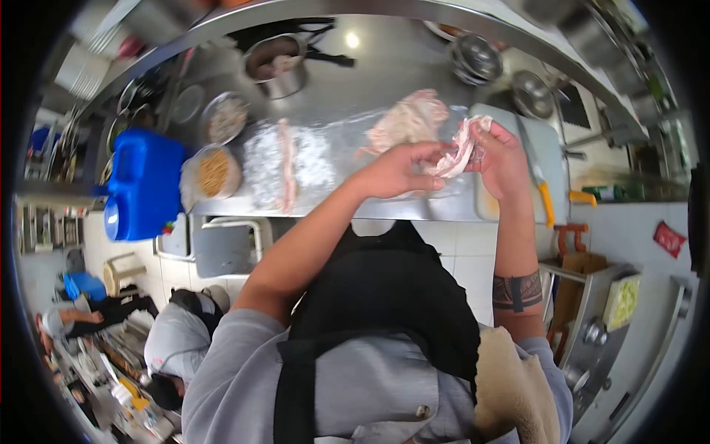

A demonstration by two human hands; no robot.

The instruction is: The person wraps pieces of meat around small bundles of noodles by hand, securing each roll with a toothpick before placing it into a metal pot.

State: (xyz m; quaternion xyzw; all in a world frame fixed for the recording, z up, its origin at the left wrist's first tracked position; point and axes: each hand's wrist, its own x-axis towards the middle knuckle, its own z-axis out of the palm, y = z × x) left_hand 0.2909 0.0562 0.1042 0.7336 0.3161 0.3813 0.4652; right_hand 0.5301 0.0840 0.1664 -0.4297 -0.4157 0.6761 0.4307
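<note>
A strip of pale pink raw meat point(462, 152) hangs between my two hands above the steel table. My right hand point(506, 159) grips its upper end between thumb and fingers. At the lower end, my left hand point(399, 170) has its thumb and fingers closed about the meat. Just beyond my left hand lies a larger pile of pale raw meat point(407, 122) on clear plastic film. Farther left, a long thin strip of meat point(286, 166) rests on crinkled plastic film point(314, 159).
On the right, a knife with a yellow handle point(546, 196) lies on a white cutting board point(492, 200). A steel pot point(285, 85), a tub of thin sticks point(214, 172) and a blue jug point(148, 181) stand left. A person in grey point(174, 337) is bent over behind, lower left.
</note>
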